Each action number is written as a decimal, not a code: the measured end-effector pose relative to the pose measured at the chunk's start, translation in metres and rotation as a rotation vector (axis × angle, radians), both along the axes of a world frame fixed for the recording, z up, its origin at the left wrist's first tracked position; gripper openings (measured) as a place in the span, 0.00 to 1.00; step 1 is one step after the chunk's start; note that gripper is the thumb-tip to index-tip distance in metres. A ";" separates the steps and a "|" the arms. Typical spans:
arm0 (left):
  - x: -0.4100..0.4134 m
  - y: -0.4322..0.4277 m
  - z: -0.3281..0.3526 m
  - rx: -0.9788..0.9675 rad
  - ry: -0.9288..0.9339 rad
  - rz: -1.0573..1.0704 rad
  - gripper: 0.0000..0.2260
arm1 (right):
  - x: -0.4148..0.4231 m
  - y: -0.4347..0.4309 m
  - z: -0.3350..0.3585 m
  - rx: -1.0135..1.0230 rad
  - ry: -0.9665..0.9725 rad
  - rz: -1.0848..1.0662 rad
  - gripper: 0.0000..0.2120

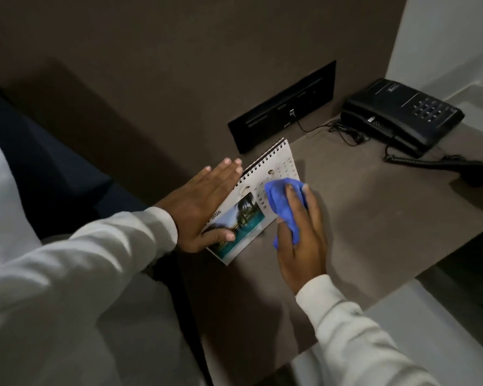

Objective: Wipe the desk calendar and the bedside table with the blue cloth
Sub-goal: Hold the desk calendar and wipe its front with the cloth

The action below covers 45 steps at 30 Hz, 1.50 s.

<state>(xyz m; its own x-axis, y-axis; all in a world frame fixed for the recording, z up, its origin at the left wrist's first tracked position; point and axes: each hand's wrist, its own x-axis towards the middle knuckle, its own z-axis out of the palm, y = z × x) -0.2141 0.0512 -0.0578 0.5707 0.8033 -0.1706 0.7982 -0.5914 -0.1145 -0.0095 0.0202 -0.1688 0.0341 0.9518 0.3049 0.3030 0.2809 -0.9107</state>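
Note:
A white spiral-bound desk calendar (258, 188) with a pool photo stands on the brown bedside table (360, 232), near its left back corner. My left hand (201, 207) holds the calendar at its left end, thumb on the photo and flat fingers behind the page. My right hand (301, 232) grips a bunched blue cloth (279, 201) and presses it against the calendar's right side, over the date grid. Part of the cloth is hidden under my fingers.
A black telephone (402, 112) with a coiled cord and handset (441, 162) sits at the table's back right. A black socket panel (282, 107) is set in the brown wall behind. The bed (123, 330) lies to the left, with a pale floor at lower right.

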 end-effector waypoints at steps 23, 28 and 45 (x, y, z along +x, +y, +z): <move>0.001 0.001 -0.001 -0.089 -0.124 -0.014 0.49 | -0.065 0.046 -0.016 -0.068 0.195 -0.263 0.26; 0.003 0.001 0.001 -0.094 -0.101 -0.021 0.50 | -0.084 -0.016 -0.031 -0.050 0.039 -0.049 0.43; 0.000 0.002 -0.003 -0.084 -0.142 -0.037 0.49 | -0.081 -0.014 -0.026 0.111 -0.108 0.056 0.43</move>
